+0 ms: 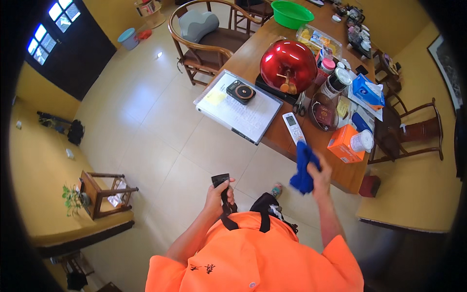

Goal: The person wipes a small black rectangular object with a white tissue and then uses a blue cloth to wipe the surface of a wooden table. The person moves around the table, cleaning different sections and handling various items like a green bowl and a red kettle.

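- Gripping blue cloth (302,171) in our right hand (321,177), fingers curled around it.
- We pinch a black strap (221,179) in our left hand (219,195).
- White remote (293,127): on bench (279,136) beyond cloth, long axis toward right hand, nearer of 2.

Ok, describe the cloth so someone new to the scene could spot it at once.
Start at the wooden table on the picture's right side. By its near edge, the right hand holds the cloth, which in view overlaps the lower end of the remote. It is dark blue, limp and bunched, unlike the rigid white remote and the boxy blue tissue pack.
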The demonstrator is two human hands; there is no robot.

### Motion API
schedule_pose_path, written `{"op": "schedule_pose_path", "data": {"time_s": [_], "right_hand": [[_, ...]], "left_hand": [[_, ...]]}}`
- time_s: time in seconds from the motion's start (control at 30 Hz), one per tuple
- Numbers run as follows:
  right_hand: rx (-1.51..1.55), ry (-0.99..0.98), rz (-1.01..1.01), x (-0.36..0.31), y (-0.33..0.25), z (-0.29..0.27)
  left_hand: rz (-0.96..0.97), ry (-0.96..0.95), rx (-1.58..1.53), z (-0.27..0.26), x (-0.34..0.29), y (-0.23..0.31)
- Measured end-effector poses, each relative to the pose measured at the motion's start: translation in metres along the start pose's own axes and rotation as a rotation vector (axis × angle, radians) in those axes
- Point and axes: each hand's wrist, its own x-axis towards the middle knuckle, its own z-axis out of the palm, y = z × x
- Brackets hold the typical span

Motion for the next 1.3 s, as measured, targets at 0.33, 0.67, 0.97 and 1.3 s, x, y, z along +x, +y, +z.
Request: {"op": "schedule_pose_path", "data": {"time_s": [0.33,0.67,0.97,1.3], "right_hand": [[-1.063,0.160,-1.011,0.224,-0.131,0.106],[-1.603,-0.165,-0.407,0.384,-0.169,0.216],[-0.809,0.198,-0.037,0.450,-0.140,0.076],[-1.247,0.903,-0.443,0.280,-0.103,0.178]], "left_hand": [[0.152,-0.037,-0.015,-0.032,0.055,0.122],[0.265,0.129,0.076,-0.037,0.126,0.261],[0.020,0.049,0.050,-0.072,0.209,0.327],[-0.200,-0.168,0.256,-0.084,0.308,0.440]]}}
